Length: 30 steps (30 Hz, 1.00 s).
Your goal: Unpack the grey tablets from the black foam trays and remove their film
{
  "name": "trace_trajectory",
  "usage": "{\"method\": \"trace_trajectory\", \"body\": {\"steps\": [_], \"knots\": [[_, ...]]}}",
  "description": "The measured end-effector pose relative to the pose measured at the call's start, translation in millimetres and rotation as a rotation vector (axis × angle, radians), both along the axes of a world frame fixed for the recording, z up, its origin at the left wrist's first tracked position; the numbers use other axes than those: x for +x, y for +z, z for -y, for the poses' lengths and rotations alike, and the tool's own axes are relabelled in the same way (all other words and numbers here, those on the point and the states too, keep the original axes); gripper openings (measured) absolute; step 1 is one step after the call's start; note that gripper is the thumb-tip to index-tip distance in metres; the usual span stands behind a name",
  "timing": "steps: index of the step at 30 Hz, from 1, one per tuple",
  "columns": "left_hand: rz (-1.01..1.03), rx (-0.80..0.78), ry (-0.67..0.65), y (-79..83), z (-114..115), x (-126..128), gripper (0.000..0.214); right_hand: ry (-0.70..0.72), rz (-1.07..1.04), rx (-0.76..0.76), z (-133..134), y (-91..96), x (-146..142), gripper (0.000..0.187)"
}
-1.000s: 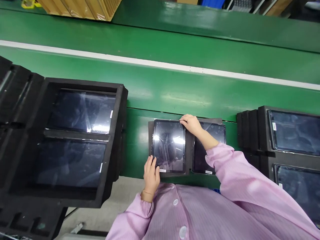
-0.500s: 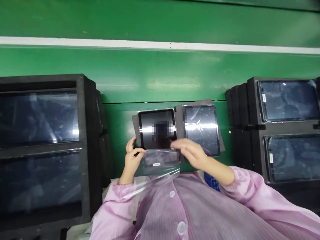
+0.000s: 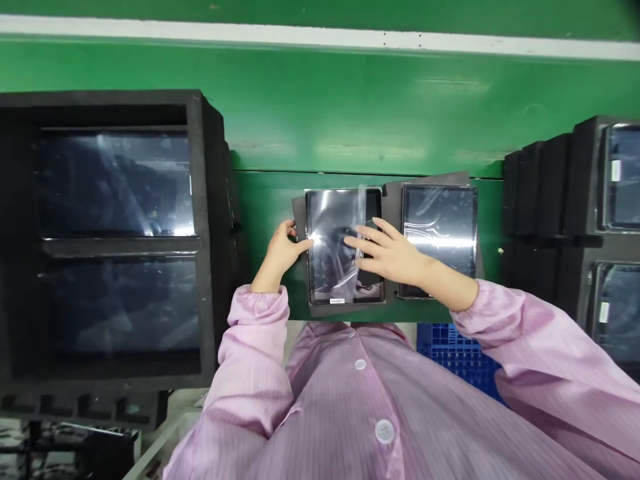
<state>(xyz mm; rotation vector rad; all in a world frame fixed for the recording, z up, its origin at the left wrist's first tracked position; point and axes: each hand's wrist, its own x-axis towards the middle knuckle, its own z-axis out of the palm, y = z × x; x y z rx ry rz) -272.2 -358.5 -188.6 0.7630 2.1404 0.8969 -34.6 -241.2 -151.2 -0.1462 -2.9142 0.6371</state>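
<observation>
head view: the only view, looking down on your bench
left hand: at 9 o'clock of the tablet; thumb lies over the screen edge, fingers curl round the rim, a light clamp
why: looks like you're pinning it so it can't slide on the pad
right hand: comes in from 3 o'clock, fingers spread and nearly straight, tips on the clear film; can't tell if any finger pinches it
why: a flat hand probably keeps the thin sheet down and taut
tablet: lies flat, screen up, at 12 o'clock from your chest, on a grey foam pad
film: thin, transparent, glossy, creased near 6 o'clock; covers most of the screen, 3 o'clock strip bare
tablet surface: dark glass, rectangular, rounded corners, hard glare
second tablet: just beside at 3 o'clock, same pad, untouched
black foam trays: at 9 o'clock, matte, blocky, more screens seated inside; another stack at 3 o'clock
conveyor belt: smooth green, at 12 o'clock
blue crate: ribbed plastic, below the bench at 5 o'clock
</observation>
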Motion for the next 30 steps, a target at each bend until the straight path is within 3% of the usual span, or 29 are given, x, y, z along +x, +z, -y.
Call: {"method": "trace_trajectory", "body": {"steps": [3,5,7,10,12,14,15,17,19,20,22,24,26,30], "knots": [[-0.009,-0.028,0.035,4.0,23,-2,0.043,-0.208,0.021,-0.226,-23,-5.1,-28,0.014],[-0.012,-0.058,0.054,7.7,36,-2,0.042,-0.465,-0.016,-0.482,-32,-10.6,-40,0.013],[-0.012,-0.08,0.06,10.7,41,-3,0.041,-0.619,-0.077,-0.775,-33,-13.9,-41,0.021],[0.001,-0.091,0.025,12.8,28,-6,0.044,-0.516,-0.089,-1.103,-25,-8.4,-22,0.064],[0.026,-0.082,-0.027,13.7,9,-9,0.05,-0.37,0.026,-1.188,-20,1.0,1,0.085],[0.041,-0.136,-0.083,15.3,-8,-10,0.059,-0.295,0.207,-1.147,-25,11.3,24,0.075],[-0.001,-0.179,-0.107,16.4,-15,-9,0.062,-0.348,0.269,-1.056,-33,15.9,35,0.061],[-0.26,-0.21,-0.135,19.9,-22,0,0.064,-0.599,0.275,-0.777,-57,23.5,55,0.037],[-0.618,0.0,-0.252,25.3,-22,22,0.049,-0.855,0.183,-0.53,-86,27.7,72,0.029],[-0.721,0.153,-0.387,28.5,-21,39,0.037,-0.931,0.149,-0.465,-100,28.2,79,0.03],[-0.705,0.429,-0.795,33.6,-22,80,0.023,-0.985,0.121,-0.444,-122,25.9,89,0.033],[-0.613,0.509,-1.093,34.4,-26,120,0.027,-1.012,0.102,-0.438,-135,21.1,97,0.033],[-0.549,0.496,-1.178,30.1,-33,147,0.029,-1.022,0.086,-0.44,-141,16.8,101,0.034],[-0.396,0.43,-1.097,15.8,-45,156,0.032,-0.988,0.055,-0.46,-140,15.4,104,0.033]]}}
